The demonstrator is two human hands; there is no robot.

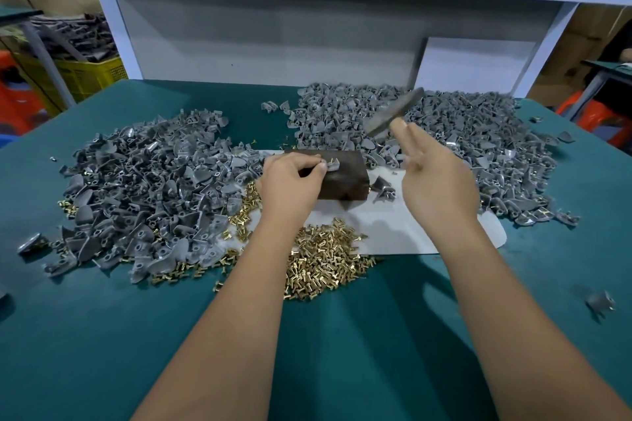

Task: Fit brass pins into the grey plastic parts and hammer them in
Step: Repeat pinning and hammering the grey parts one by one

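Observation:
My left hand (290, 181) pinches a small grey plastic part (332, 165) with a brass pin standing in it, on top of a dark brown block (347, 181). To its right, my right hand (441, 188) is raised above the table and grips a hammer (393, 111). The hammer's grey head is blurred and hangs over the far pile. Loose brass pins (325, 260) lie in a heap in front of the block, between my forearms.
Heaps of grey parts lie to the left (143, 188) and at the back right (444, 133) on the green table (342, 335). A white sheet (393, 229) lies under the block. One stray part (600, 302) sits near right. A white shelf frame (273, 37) stands behind.

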